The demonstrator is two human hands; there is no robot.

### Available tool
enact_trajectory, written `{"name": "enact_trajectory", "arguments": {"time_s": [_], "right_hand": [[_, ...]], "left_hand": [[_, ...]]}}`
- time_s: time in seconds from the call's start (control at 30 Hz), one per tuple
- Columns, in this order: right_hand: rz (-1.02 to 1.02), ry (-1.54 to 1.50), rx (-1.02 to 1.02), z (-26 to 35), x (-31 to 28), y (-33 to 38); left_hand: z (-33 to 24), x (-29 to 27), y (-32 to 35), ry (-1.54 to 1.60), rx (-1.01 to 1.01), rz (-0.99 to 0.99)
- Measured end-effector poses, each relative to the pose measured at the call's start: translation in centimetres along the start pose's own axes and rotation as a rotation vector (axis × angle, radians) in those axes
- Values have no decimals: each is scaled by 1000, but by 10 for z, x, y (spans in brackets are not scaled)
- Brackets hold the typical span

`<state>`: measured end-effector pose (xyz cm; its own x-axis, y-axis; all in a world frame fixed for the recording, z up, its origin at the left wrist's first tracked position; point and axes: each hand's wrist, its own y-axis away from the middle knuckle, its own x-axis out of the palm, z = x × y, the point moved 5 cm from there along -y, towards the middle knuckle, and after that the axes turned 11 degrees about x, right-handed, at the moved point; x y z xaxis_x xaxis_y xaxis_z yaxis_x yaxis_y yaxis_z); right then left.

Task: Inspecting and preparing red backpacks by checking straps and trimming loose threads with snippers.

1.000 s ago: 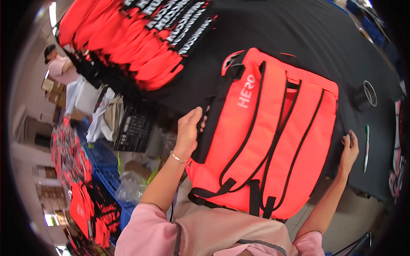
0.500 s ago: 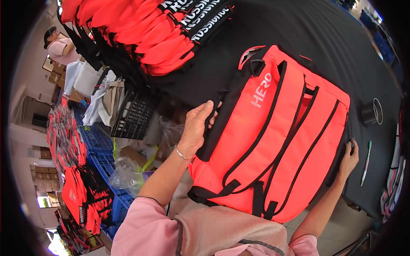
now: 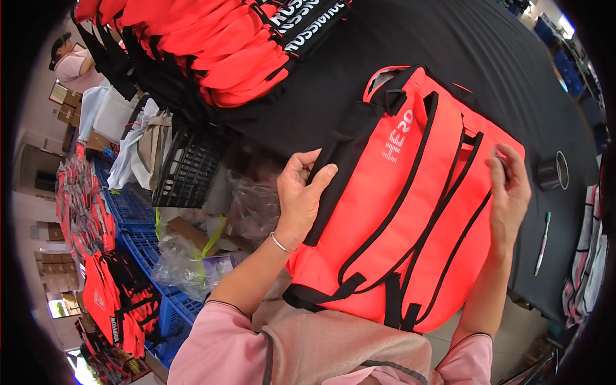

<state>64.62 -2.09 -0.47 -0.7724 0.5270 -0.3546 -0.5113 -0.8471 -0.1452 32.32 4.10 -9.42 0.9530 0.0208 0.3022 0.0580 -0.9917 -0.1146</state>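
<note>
**benchwatcher:** Black cloth-covered worktable fills the top of the shot, with a stack of matching red-orange bags with black straps piled at its far left end. Front and centre lies a bright red-orange fabric backpack with black trim and webbing straps, flat on the near edge, strap side up, bottom end hanging toward the person.

**stitchy:** What are the hands up to?

**benchwatcher:** Left hand sits on the backpack's left edge, fingers curled round the black side panel, thumb pressed on top, so a loose grip on the bag. Right hand is at the right edge, fingers half bent and resting on the red fabric; can't tell if it's pinching anything.

**stitchy:** Anything else around?

**benchwatcher:** Just right of that hand there's a dark roll of tape and a thin green pen on the cloth. Down left, a black plastic crate, blue crates and crumpled clear plastic bags.
</note>
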Motion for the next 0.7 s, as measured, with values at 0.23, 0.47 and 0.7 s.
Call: {"name": "enact_trajectory", "arguments": {"time_s": [0.23,0.47,0.7], "right_hand": [[234,213,-407,51,116,14],[266,321,-578,37,165,15],[215,446,-772,46,174,19]], "left_hand": [[2,-6,1,-210,251,-17],[5,-7,-3,-212,-142,82],[9,-8,-4,-145,-247,73]]}}
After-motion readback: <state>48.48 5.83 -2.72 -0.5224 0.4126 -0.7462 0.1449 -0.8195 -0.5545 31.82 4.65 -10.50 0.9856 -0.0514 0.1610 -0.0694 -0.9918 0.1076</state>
